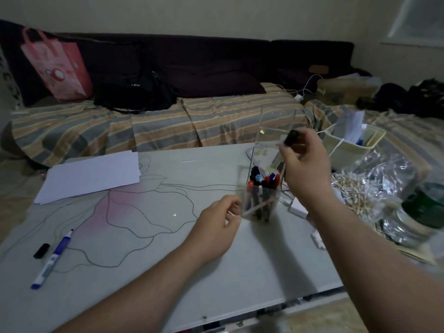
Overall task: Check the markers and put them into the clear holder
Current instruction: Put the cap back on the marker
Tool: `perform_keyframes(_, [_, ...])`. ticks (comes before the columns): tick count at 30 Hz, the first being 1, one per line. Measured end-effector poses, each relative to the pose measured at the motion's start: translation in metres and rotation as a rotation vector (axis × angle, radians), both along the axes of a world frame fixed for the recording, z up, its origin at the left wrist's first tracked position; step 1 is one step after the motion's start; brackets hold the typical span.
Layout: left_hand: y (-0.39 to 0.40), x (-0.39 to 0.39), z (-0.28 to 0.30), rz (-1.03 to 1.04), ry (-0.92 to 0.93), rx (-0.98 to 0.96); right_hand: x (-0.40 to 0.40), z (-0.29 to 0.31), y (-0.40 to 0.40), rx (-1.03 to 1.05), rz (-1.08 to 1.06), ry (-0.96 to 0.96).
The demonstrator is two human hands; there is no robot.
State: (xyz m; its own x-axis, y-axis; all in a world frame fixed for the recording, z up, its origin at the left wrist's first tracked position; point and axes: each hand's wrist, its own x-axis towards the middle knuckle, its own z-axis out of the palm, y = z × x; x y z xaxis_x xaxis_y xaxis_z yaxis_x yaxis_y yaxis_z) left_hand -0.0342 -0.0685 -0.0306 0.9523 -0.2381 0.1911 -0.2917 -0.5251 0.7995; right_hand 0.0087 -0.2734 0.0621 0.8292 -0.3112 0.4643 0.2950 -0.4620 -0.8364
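Markers with red, blue and black caps stand crowded in the clear holder, a square see-through box on the right part of the table. Above it the right hand pinches a black-capped marker, blurred, pointing down into the holder. The left hand rests beside the holder, fingers loosely curled, holding nothing. A blue marker and a loose black cap lie at the table's left.

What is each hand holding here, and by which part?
Right hand grips a black-capped marker by its upper barrel over the clear holder. Left hand: cannot tell.
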Motion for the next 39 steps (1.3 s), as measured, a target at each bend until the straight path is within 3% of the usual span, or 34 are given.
perform_keyframes(7, [-0.002,0.001,-0.016,-0.131,-0.03,0.196,0.004,-0.042,-0.014,-0.642,-0.046,0.108])
perform_keyframes(15, [-0.013,0.009,-0.019,-0.126,-0.074,0.22,0.003,-0.058,-0.019,-0.962,0.0,0.293])
perform_keyframes(19, [0.003,0.01,-0.018,-0.115,-0.086,0.28,-0.001,-0.056,-0.009,-0.912,0.036,0.386])
perform_keyframes(22, [0.036,0.015,-0.018,-0.008,-0.092,0.338,-0.006,-0.046,0.018,-0.878,-0.016,0.157])
perform_keyframes(25, [0.087,0.021,-0.019,0.202,-0.095,0.356,-0.017,-0.047,0.071,-0.84,0.122,-0.002])
perform_keyframes(30, [0.2,0.009,-0.023,0.598,-0.022,0.433,-0.037,-0.097,0.157,-0.906,0.55,0.189])
perform_keyframes(34, [0.294,-0.016,-0.044,0.882,0.045,0.525,-0.038,-0.113,0.203,-0.901,0.655,0.264])
perform_keyframes(39, [0.339,-0.036,-0.071,0.842,0.176,0.454,-0.037,-0.121,0.239,-0.899,0.709,0.286])
